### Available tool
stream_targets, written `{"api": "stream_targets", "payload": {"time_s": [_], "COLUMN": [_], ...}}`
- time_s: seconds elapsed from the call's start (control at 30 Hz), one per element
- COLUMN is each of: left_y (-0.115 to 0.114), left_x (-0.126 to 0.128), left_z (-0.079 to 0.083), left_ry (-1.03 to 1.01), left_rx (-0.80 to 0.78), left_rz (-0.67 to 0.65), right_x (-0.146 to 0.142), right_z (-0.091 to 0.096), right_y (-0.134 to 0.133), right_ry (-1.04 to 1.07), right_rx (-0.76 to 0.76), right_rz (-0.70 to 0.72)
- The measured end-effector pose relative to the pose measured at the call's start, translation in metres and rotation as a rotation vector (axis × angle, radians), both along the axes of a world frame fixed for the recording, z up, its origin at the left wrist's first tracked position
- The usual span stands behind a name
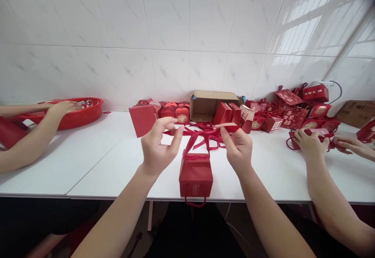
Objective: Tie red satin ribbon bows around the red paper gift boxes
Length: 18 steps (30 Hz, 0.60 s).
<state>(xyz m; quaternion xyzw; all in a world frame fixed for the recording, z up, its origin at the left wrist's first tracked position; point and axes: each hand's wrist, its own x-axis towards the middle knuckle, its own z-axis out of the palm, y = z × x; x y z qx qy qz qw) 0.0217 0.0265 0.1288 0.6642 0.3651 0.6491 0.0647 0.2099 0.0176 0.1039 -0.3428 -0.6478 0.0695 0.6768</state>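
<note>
A small red gift box [195, 176] lies at the front edge of the white table, its cord handle hanging over that edge. Red ribbon [195, 137] rises from the far side of the box and crosses in a loose bow or knot between my hands. My left hand [159, 145] pinches one side of the ribbon between thumb and forefinger. On the other side, my right hand [238, 145] is closed on the ribbon too, with the forefinger stretched along it. More loose ribbon [218, 143] lies on the table behind the knot.
Red boxes [168, 111] and an open cardboard carton [205, 109] line the wall. More gift boxes [295, 111] are piled at right, where a co-worker's hands [310, 143] handle a red box. At left, another person's hand [63, 107] reaches into a red basin [84, 119].
</note>
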Motion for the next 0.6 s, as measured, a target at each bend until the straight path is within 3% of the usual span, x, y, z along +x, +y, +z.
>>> {"api": "stream_targets", "payload": {"time_s": [0.07,0.2,0.3,0.4,0.5,0.6], "left_y": [0.001,0.001,0.000,0.001,0.003,0.003], "left_x": [-0.013,-0.056,-0.090,-0.109,-0.109,-0.093], "left_z": [-0.013,-0.050,-0.085,-0.112,-0.121,-0.111], "left_ry": [-0.002,0.090,0.277,0.405,0.483,0.408], "left_rx": [0.029,-0.168,-0.334,-0.449,-0.481,-0.328], "left_rz": [0.130,0.287,0.370,0.360,0.293,0.298], "right_x": [0.011,0.055,0.088,0.103,0.100,0.087], "right_z": [-0.015,-0.057,-0.090,-0.113,-0.119,-0.110], "right_y": [-0.005,-0.012,-0.018,-0.021,-0.017,-0.009], "right_ry": [0.073,-0.039,-0.151,-0.231,-0.295,-0.254], "right_rx": [-0.086,-0.392,-0.671,-0.817,-0.795,-0.575], "right_rz": [-0.105,-0.310,-0.368,-0.355,-0.339,-0.457]}}
